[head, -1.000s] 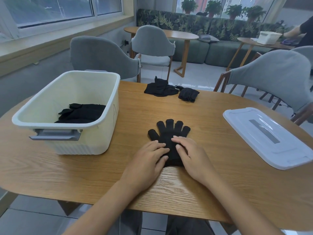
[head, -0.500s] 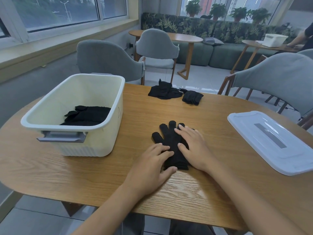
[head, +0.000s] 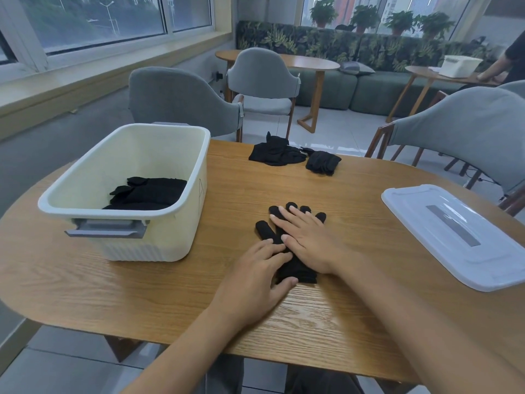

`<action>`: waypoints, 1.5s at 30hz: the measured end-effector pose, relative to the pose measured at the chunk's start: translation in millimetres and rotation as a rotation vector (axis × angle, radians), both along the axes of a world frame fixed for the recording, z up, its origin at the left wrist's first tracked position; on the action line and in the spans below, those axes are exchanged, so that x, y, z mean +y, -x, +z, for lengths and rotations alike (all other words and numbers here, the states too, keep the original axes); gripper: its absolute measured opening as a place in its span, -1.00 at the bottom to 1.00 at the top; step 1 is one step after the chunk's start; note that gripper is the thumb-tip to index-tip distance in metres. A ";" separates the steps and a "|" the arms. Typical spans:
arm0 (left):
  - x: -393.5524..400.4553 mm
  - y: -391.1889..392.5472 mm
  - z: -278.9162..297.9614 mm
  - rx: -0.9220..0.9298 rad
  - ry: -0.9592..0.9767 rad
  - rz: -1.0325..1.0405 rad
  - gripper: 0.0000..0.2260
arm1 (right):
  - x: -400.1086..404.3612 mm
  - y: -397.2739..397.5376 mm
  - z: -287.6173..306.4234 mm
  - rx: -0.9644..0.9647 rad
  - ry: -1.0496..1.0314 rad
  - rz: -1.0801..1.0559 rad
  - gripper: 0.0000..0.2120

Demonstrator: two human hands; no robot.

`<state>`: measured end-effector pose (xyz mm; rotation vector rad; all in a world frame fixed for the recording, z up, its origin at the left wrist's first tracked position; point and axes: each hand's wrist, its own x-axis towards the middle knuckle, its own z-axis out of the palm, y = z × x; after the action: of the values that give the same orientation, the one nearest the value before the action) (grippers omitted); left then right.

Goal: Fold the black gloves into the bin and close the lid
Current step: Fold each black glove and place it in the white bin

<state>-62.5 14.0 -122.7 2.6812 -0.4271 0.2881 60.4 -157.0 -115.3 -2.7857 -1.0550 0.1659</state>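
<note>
the job looks partly done — some folded black gloves already lie in the bottom of the cream bin, which stands open on the left of the worktop. a flat black glove lies in front of the person, its fingers pointing away, and both hands are flat on it: the right hand lies with straight fingers over the glove's palm and fingers, the left hand rests with straight fingers on the cuff end, thumb on the wood just beside it. neither hand grips anything; they seem to be pressing the glove flat, which i judge to be the start of a fold. still to do, by the look of it: fold this glove, put it in the bin, deal with the loose heap of gloves and the smaller bundle at the far edge, then fit the translucent lid, which lies well apart on the right of the worktop. the worktop is an oval of pale wood grain. around it stand grey padded chairs; beyond are more wooden tables, a green patterned sofa, potted plants on a sill, wide windows on the left, and another white bin on a far table where part of another person shows at the edge.
</note>
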 end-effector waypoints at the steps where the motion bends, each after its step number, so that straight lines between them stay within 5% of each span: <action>1: -0.1 -0.1 0.0 -0.002 -0.008 -0.001 -0.49 | -0.4 1.0 -1.8 -0.017 -0.014 -0.010 -0.50; 8: -2.6 0.3 6.0 -0.030 -0.104 -0.041 -0.50 | -6.1 17.6 -1.1 -0.310 -0.298 -0.135 -0.62; 12: -5.1 -1.5 11.6 -0.094 -0.251 -0.078 -0.55 | -23.3 50.0 1.5 -0.300 -0.516 -0.160 -0.75; 16: -10.0 -5.1 15.9 -0.120 -0.311 -0.102 -0.52 | -37.4 90.7 5.8 -0.206 -0.515 -0.141 -0.70; 27: -8.7 -5.2 5.1 -0.176 -0.122 -0.055 -0.64 | -28.9 100.5 -0.7 -0.346 -0.310 -0.161 -0.73; 45: -11.5 -20.9 15.6 -0.038 0.257 0.154 -0.95 | -21.9 81.5 3.8 -0.097 -0.567 -0.429 -0.91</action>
<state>-41.6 2.6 -107.1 2.4617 -0.1799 0.4098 -21.1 -178.9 -111.5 -2.4261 -0.4025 -0.2797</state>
